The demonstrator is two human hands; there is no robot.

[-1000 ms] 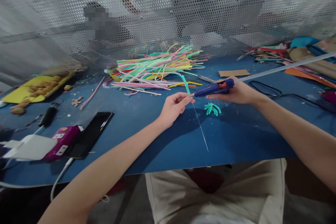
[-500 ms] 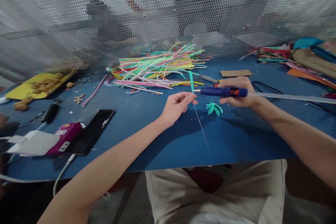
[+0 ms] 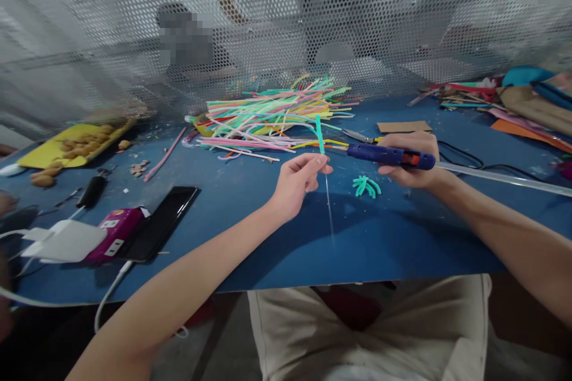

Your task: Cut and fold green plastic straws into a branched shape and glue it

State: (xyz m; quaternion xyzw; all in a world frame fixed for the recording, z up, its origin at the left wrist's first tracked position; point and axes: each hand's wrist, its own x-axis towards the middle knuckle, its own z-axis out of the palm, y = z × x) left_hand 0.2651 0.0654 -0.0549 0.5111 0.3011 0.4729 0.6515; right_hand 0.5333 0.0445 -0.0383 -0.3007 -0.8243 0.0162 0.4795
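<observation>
Between the thumb and fingers of my left hand (image 3: 300,181), a short turquoise pipe cleaner (image 3: 320,134) stands nearly upright. A thin wire or strand (image 3: 329,205) hangs below the pinch, its lower end blurred. My right hand (image 3: 413,155) is wrapped around a dark blue hot glue gun (image 3: 378,153), whose tip points left at the pipe cleaner and is a little apart from it. A clear glue stick (image 3: 504,178) juts from the gun's rear. On the table below the gun lies a small bundle of curved turquoise pipe cleaner pieces (image 3: 366,186).
A heap of coloured pipe cleaners (image 3: 268,110) lies behind my hands, with scissors (image 3: 357,136) and a cardboard strip (image 3: 404,127) to its right. At left are a phone (image 3: 163,223), a purple power strip (image 3: 114,233), a white charger (image 3: 71,241) and a yellow tray (image 3: 49,152). A perforated metal screen (image 3: 277,30) stands behind.
The glue gun has drawn back to the right, its tip leaving the pipe cleaner. My left hand has shifted slightly left, and the hanging strand has swung closer to vertical.
</observation>
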